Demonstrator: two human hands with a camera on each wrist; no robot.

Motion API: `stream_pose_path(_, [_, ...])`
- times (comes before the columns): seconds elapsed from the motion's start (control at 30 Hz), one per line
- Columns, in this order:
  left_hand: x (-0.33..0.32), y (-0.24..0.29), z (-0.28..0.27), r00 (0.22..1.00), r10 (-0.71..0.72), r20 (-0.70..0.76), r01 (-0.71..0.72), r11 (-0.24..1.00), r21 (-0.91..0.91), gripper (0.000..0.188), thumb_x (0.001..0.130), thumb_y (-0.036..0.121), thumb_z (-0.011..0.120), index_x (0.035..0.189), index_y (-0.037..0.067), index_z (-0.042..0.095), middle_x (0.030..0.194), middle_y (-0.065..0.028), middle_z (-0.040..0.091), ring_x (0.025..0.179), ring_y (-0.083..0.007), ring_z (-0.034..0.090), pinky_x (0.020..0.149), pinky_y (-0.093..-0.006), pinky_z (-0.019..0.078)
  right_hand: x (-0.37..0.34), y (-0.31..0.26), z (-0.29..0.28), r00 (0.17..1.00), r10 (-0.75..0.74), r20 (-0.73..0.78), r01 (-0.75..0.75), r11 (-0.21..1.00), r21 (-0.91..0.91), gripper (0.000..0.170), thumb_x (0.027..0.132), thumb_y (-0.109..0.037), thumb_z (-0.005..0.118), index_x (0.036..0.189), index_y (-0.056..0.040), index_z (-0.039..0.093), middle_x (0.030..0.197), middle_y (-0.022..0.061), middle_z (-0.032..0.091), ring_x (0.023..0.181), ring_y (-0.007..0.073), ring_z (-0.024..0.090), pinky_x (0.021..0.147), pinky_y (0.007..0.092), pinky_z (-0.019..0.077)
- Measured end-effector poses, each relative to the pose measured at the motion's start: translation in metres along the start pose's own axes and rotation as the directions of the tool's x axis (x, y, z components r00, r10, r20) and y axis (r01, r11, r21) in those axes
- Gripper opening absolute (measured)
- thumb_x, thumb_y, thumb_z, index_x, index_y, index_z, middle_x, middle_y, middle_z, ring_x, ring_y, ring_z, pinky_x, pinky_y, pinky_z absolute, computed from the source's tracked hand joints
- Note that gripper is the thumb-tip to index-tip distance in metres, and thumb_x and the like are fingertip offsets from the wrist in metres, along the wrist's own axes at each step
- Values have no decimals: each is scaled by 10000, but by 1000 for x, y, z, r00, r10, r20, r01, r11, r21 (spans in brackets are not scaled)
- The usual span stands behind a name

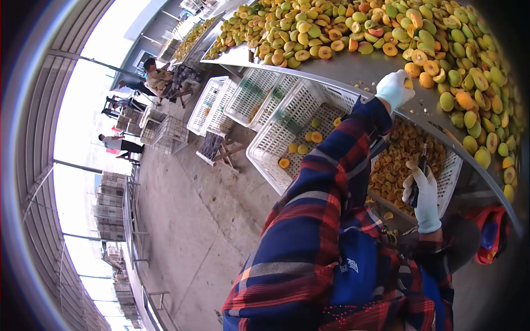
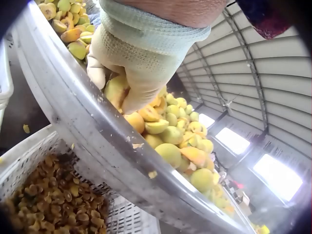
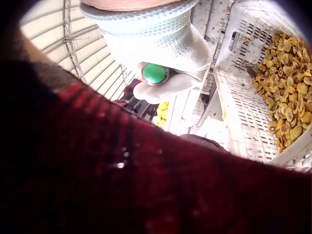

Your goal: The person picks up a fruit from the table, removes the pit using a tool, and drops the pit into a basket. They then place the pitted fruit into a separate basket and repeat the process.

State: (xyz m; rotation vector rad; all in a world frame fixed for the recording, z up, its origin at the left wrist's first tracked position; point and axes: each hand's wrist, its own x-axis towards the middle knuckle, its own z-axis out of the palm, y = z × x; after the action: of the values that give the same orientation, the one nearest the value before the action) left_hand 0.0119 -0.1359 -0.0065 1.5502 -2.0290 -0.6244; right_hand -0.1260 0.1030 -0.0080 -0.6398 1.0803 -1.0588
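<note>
My left hand (image 1: 395,90), in a white glove, is at the near edge of a metal table (image 1: 353,65). Between its thumb and fingers it grips a yellow peach (image 2: 117,91), partly hidden by the glove. My right hand (image 1: 426,198), also gloved, is lower, over a white crate (image 1: 451,185) of brownish-orange fruit scraps (image 1: 400,163). Its fingers curl round a dark-handled tool (image 1: 415,194) with a narrow metal tip. In the right wrist view, the tool's round green end (image 3: 155,73) shows beside the thumb. Heaped on the table are whole and halved peaches (image 1: 425,41).
White crates (image 1: 262,146) stand left of me against the table, one holding a few peaches (image 1: 316,137). A low stool (image 1: 221,151) is on the concrete floor (image 1: 193,220). A red bag (image 1: 491,234) hangs at right. People (image 1: 157,80) and stacked crates are farther off.
</note>
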Motion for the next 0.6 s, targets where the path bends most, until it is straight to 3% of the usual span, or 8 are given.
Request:
stream_pose_path(0.1, [-47, 11, -28, 997, -71, 23, 68, 746, -662, 350, 773, 173, 743, 1064, 15, 630, 851, -82, 655, 706, -166, 644, 593, -280, 530, -3, 4, 1, 997, -83, 8, 83, 994, -66, 342, 982, -263, 522, 1211, -9, 544, 627, 3, 525, 473, 79, 487, 453, 218, 413])
stream_pose_path(0.17, [-91, 20, -49, 952, -251, 173, 271, 436, -858, 319, 835, 172, 688, 1109, 39, 592, 827, -68, 631, 527, -93, 549, 368, -204, 351, -3, 9, 0, 977, -209, 40, 212, 971, -110, 307, 949, -275, 568, 1171, -62, 575, 614, 4, 536, 465, 84, 500, 438, 230, 409])
stream_pose_path(0.23, [-122, 9, -50, 957, -253, 140, 210, 271, -939, 297, 876, 263, 650, 1087, 65, 588, 838, -94, 639, 498, -140, 539, 391, -227, 380, -5, 9, 3, 981, -195, 14, 194, 957, -217, 326, 952, -273, 567, 1189, -49, 568, 628, -2, 565, 488, 83, 524, 462, 231, 416])
stream_pose_path(0.3, [-145, 0, -41, 921, -334, 199, 223, 37, -974, 518, 919, 546, 513, 1099, 68, 595, 917, -145, 674, 620, -202, 607, 464, -259, 406, -16, 3, 9, 964, -261, 39, 260, 910, -322, 318, 938, -257, 585, 1162, -31, 579, 637, 59, 594, 509, 145, 565, 494, 283, 437])
stream_pose_path(0.37, [-167, 5, -50, 922, -298, 247, 283, 84, -955, 656, 923, 650, 383, 1144, 68, 588, 944, -129, 677, 683, -228, 623, 510, -261, 414, -8, 20, 5, 856, -503, 121, 491, 717, -495, 320, 909, -265, 623, 1100, -12, 588, 643, 133, 588, 532, 222, 582, 531, 347, 449])
stream_pose_path(0.43, [-182, 5, -47, 956, -252, 150, 205, 205, -957, 618, 939, 627, 380, 1116, 76, 596, 952, -112, 668, 723, -220, 624, 487, -270, 416, -22, 6, 13, 915, -350, 202, 400, 712, -577, 306, 921, -255, 613, 1075, 3, 556, 663, 72, 589, 580, 140, 602, 524, 322, 450])
stream_pose_path(0.57, [-191, 18, -37, 953, -293, 77, 176, 329, -928, 564, 989, 560, 313, 1108, 82, 588, 938, -84, 664, 702, -168, 614, 463, -262, 432, -18, 16, 20, 796, -547, 261, 554, 483, -678, 339, 884, -328, 639, 934, -2, 563, 684, 199, 602, 664, 415, 617, 569, 467, 465])
stream_pose_path(0.6, [-195, 22, -35, 961, -266, 72, 164, 341, -926, 567, 1004, 536, 294, 1114, 60, 583, 972, -111, 663, 792, -196, 630, 576, -295, 499, -16, 17, 22, 788, -561, 255, 550, 453, -702, 348, 881, -339, 640, 910, -4, 551, 683, 197, 608, 668, 407, 626, 574, 469, 482])
